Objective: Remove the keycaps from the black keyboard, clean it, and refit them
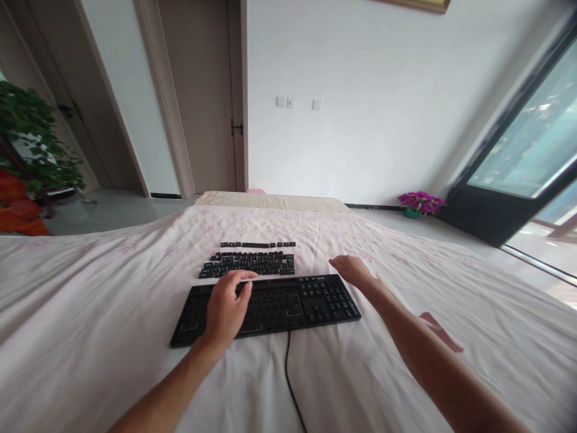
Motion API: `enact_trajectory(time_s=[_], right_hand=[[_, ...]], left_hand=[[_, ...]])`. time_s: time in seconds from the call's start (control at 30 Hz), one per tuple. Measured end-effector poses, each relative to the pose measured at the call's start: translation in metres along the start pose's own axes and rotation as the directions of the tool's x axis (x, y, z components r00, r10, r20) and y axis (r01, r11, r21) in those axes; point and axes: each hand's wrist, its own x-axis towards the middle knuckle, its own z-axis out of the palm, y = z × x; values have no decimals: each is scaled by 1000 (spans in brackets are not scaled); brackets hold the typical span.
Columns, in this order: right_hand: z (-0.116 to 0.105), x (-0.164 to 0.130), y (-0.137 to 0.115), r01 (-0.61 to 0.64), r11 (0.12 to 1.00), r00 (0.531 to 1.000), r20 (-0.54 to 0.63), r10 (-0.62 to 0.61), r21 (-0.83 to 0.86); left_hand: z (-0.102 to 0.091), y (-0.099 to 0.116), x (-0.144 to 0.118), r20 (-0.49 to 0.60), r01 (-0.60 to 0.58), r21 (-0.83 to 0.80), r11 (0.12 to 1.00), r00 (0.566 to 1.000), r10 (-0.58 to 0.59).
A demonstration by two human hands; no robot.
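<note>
A black keyboard (270, 307) lies on the pale flowered cloth, its main section stripped of keycaps. Keycaps (331, 299) still cover its right end. My left hand (226, 305) is over the keyboard's left part, thumb and fingers apart, with nothing visible in it; whether it touches the keyboard I cannot tell. Just past the keyboard's far right corner is my right hand (354, 269), low over the cloth, fingers stretched leftward and holding nothing I can see. Loose black keycaps (252, 263) stand in rows behind the keyboard, with a long space bar (255, 245) in the farthest row.
A black cable (291, 373) runs from the keyboard toward me. A pink cloth piece (442, 332) lies beside my right forearm. The flowered cloth (112, 288) is wrinkled. Beyond are a door (201, 90), a green plant (36, 138) and magenta flowers (421, 202).
</note>
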Motion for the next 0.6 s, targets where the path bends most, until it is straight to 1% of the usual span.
enact_trajectory(time_s=[0.07, 0.13, 0.17, 0.23, 0.3, 0.37, 0.5, 0.6], right_hand=[[1, -23, 9, 12, 1000, 999, 49, -11, -23], [4, -41, 12, 18, 999, 997, 79, -14, -43], [6, -49, 11, 16, 998, 996, 84, -12, -54], [8, -61, 7, 10, 997, 997, 83, -4, -75], [8, -73, 2, 12, 996, 996, 85, -4, -89], [8, -84, -3, 37, 995, 995, 98, -28, -96], [3, -99, -6, 118, 987, 990, 93, -108, -113], [-6, -99, -5, 116, 991, 993, 24, -115, -64]], left_hand=[[-18, -23, 4, 28, 17, 199, 980, 999, -23], [-31, -45, 1, 60, 44, 365, 930, 996, -70], [-36, -55, -2, 68, 65, 428, 901, 992, -104], [-43, -72, -10, 75, 144, 508, 849, 975, -210], [-46, -83, -16, 110, 202, 514, 834, 948, -298], [-49, -89, -18, 136, 231, 502, 833, 931, -339], [-54, -94, -18, 144, 264, 494, 828, 914, -378], [-53, -93, -22, 150, 259, 518, 815, 911, -384]])
